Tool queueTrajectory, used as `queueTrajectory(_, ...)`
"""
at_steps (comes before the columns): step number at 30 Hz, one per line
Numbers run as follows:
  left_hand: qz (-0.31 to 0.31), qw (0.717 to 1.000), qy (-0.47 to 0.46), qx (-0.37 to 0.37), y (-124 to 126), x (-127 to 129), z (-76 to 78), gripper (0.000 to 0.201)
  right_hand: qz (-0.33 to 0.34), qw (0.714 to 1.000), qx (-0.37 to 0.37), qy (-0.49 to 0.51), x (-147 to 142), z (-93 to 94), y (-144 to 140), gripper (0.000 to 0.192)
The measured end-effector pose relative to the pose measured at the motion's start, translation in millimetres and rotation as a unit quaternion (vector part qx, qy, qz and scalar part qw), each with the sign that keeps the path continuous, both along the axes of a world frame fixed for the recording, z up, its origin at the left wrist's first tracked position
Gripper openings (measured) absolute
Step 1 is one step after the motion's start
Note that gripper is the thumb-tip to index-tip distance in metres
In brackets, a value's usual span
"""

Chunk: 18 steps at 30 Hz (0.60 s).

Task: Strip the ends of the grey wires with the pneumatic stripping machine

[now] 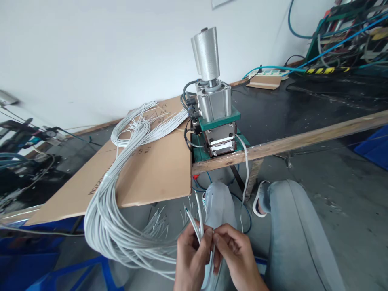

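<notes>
Low in the head view, my left hand [194,256] is closed around a few white cables [194,225], whose tips point up and away from me. Right beside it, my right hand [236,256] is pinched at the fingertips on a cable end; the tiny end itself is mostly covered by the fingers. Both sets of fingertips meet above my lap. To the left hangs a thick bundle of white cables [106,218], running off the cardboard and down towards my left hand. Thin bare wire ends show behind it.
A pneumatic press [215,101] with a silver cylinder stands at the table edge. Flattened cardboard [160,173] lies left of it under the cables. A power strip [269,73] and blue hoses are at the back right. A blue stool [81,270] stands at lower left.
</notes>
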<state>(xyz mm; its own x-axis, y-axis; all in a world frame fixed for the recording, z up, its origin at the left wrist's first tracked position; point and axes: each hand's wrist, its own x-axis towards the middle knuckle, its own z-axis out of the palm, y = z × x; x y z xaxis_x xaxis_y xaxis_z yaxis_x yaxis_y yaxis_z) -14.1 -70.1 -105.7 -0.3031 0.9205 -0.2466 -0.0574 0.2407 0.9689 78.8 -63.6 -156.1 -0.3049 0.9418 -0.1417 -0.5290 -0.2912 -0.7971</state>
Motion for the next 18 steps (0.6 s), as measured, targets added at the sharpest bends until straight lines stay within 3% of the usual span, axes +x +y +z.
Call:
queueTrajectory(6, 0.023, 1.0, -0.007, -0.001, -2, 1, -1.6, 0.053, -0.001, 1.0, -0.015, -0.015, 0, 6.3, -1, 0.043)
queueTrajectory(13, 0.023, 1.0, 0.013, -0.004, 0, 1, 1.4, 0.051, -0.013, 1.0, -0.011, -0.013, -1, -3.6, 0, 0.042)
queueTrajectory(18, 0.004, 0.995, 0.091, 0.028, 2, -6, 0.9, 0.047, -0.049, 0.999, 0.007, 0.009, 8, -3.7, 16, 0.041)
